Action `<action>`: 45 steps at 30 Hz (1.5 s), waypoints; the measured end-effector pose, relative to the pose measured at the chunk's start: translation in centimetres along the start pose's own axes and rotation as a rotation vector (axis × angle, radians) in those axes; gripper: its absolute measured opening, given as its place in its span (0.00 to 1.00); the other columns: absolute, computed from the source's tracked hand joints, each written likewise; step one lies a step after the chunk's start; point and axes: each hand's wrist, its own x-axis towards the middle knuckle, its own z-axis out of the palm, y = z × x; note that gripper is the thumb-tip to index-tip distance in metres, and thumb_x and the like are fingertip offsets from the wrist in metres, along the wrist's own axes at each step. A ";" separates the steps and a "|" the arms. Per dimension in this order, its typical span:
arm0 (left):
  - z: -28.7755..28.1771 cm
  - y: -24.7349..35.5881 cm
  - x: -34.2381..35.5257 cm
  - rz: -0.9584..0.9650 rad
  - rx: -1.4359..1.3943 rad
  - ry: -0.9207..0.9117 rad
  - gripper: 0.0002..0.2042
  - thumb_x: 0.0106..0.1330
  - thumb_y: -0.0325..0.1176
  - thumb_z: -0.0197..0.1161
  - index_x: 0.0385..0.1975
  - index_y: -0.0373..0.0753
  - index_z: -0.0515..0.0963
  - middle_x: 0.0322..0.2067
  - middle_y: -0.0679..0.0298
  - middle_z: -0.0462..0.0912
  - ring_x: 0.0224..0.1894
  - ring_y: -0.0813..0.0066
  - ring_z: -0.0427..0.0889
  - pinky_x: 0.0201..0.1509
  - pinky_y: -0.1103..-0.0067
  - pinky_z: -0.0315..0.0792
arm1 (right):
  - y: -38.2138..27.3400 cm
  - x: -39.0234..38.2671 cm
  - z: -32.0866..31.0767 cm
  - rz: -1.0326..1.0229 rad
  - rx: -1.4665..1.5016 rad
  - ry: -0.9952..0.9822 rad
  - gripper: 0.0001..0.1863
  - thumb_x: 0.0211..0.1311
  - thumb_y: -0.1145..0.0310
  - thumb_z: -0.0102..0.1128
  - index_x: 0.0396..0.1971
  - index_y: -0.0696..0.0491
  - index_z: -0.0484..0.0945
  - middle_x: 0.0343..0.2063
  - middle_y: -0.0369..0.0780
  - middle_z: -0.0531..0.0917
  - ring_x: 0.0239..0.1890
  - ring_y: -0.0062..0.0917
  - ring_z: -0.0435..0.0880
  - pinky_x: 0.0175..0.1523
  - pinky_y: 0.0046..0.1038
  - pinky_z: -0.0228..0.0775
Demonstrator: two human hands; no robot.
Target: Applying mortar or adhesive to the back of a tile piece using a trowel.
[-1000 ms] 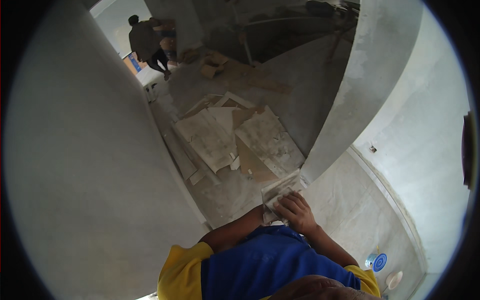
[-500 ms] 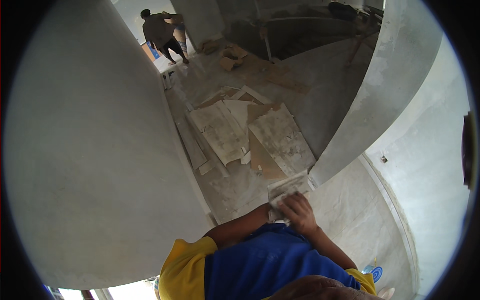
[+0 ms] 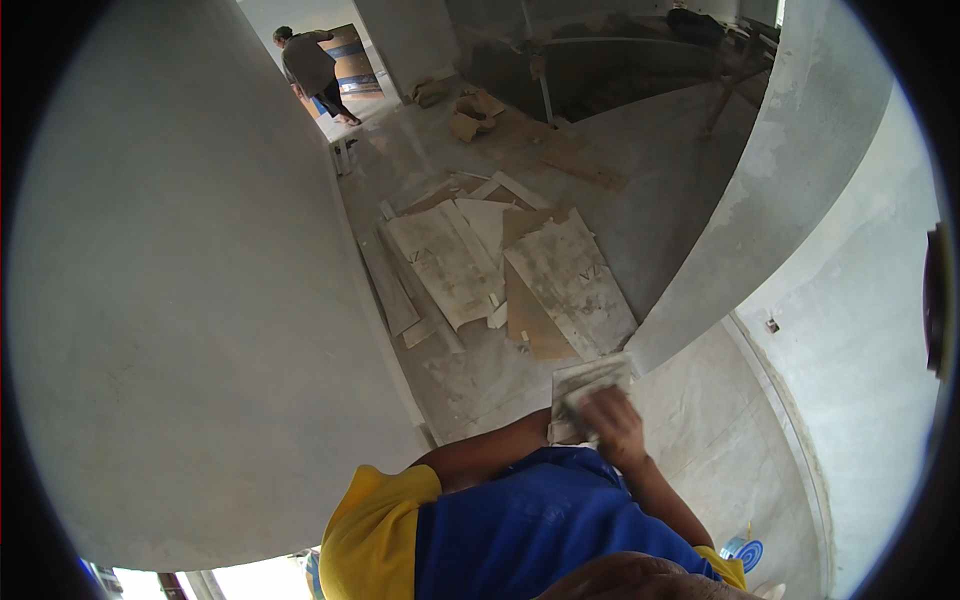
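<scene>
A flat, pale square board, smeared with grey, is held out in front of my chest. My left forearm reaches to its left edge, and my left hand is hidden under or behind the board. Over its lower right part is my right hand, fingers bent and blurred by motion. What looks like a grey flat-bladed tool shows beside these fingers, lying against the board's face. Its exact kind and handle cannot be made out.
A smooth grey wall rises on my left; a curved wall stands on my right. Dusty cardboard sheets lie on the floor ahead, with a torn carton beyond. Another person is by the far doorway. A blue round container sits lower right.
The board and my right hand have shifted slightly right in the picture. My right hand now blurs as it moves over the board. The far person has moved left, deeper into the doorway.
</scene>
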 end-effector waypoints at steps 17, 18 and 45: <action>-0.3 3.2 -0.7 -1.156 -0.035 -0.728 0.29 0.69 0.51 0.52 0.61 0.35 0.62 0.42 0.53 0.70 0.32 0.69 0.70 0.34 0.77 0.72 | 7.6 -4.1 1.8 0.466 -0.019 0.245 0.14 0.67 0.65 0.50 0.41 0.60 0.80 0.36 0.49 0.82 0.40 0.43 0.82 0.47 0.38 0.74; -1.4 3.6 -0.5 -1.173 -0.063 -0.751 0.30 0.69 0.52 0.52 0.60 0.34 0.62 0.42 0.53 0.70 0.31 0.69 0.69 0.34 0.76 0.72 | 11.0 -6.6 1.2 0.740 -0.022 0.226 0.18 0.70 0.60 0.49 0.37 0.61 0.80 0.29 0.47 0.82 0.34 0.39 0.83 0.40 0.37 0.74; -22.6 17.3 10.3 -0.480 1.131 0.215 0.27 0.69 0.64 0.46 0.43 0.42 0.72 0.16 0.63 0.69 0.12 0.68 0.70 0.15 0.75 0.66 | 9.1 -37.4 7.7 1.783 -0.160 -0.052 0.35 0.63 0.40 0.51 0.24 0.64 0.82 0.27 0.60 0.82 0.36 0.51 0.84 0.40 0.47 0.74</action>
